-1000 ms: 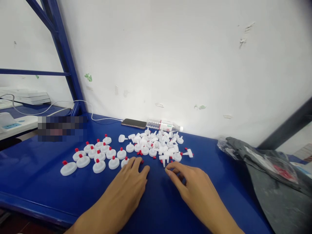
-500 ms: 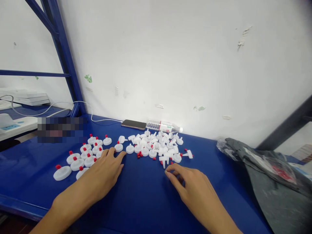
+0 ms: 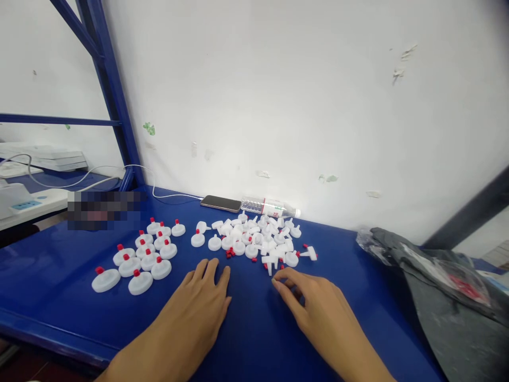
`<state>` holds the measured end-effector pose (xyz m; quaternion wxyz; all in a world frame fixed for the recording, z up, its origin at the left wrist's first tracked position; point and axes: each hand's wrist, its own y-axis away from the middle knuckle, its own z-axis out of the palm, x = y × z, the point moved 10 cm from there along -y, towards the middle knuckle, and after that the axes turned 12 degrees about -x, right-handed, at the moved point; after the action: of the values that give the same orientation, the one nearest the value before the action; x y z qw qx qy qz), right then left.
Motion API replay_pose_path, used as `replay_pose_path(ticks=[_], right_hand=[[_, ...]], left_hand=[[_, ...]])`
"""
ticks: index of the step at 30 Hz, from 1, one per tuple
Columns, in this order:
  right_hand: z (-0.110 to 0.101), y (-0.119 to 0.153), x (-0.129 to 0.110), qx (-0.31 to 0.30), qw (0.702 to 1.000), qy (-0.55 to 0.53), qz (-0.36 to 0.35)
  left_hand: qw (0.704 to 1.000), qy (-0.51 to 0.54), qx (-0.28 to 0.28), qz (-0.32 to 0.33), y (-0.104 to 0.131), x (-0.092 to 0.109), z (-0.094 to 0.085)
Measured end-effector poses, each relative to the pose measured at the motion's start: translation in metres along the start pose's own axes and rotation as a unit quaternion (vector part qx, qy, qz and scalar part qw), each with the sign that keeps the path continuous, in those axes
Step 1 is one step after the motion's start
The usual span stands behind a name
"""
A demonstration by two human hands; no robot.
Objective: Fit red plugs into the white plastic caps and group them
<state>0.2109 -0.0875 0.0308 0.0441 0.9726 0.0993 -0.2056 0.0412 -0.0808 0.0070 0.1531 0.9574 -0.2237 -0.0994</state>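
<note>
My left hand rests palm down on the blue table, fingers apart and holding nothing. Left of it stand several white caps with red tips in loose rows. One more red-tipped cap stands nearer the middle. A heap of white nozzle caps lies behind both hands, with small red tips at its front edge. My right hand is just in front of the heap, thumb and index finger curved close together; whether anything is between them is hidden.
Against the wall lie a phone on a white cable and a clear plastic bottle. A grey plastic bag covers the right side. At left are a blue metal frame and a white power strip.
My left hand has moved right and toward me, away from the red-tipped caps, uncovering some of them. My right hand has stayed nearly in place. The view has shifted slightly.
</note>
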Motion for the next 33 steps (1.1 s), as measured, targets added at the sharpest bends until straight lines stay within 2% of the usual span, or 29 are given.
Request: replay_pose_path(ticks=[3, 7, 12, 20, 25, 28, 33], right_hand=[[0.0, 0.0, 0.0, 0.004, 1.0, 0.003, -0.001], [-0.001, 0.001, 0.0, 0.009, 1.0, 0.015, 0.001], [0.0, 0.001, -0.001, 0.002, 1.0, 0.018, 0.004], [0.0, 0.0, -0.001, 0.003, 1.0, 0.013, 0.003], [-0.001, 0.001, -0.001, 0.009, 1.0, 0.011, 0.004], [-0.002, 0.001, -0.002, 0.013, 1.0, 0.008, 0.004], [-0.005, 0.003, -0.007, 0.022, 1.0, 0.006, -0.008]], left_hand=[[1.0, 0.007, 0.019, -0.008, -0.005, 0.0, -0.004], [0.997, 0.021, 0.074, -0.031, -0.018, -0.023, -0.011], [0.994, 0.024, 0.084, -0.066, -0.027, -0.045, -0.01], [0.989, 0.019, 0.089, -0.118, -0.026, -0.057, -0.01], [0.989, 0.007, 0.107, -0.101, -0.025, -0.055, -0.013], [0.987, -0.003, 0.135, -0.089, -0.02, -0.058, -0.023], [0.98, -0.028, 0.175, -0.086, -0.016, -0.081, -0.059]])
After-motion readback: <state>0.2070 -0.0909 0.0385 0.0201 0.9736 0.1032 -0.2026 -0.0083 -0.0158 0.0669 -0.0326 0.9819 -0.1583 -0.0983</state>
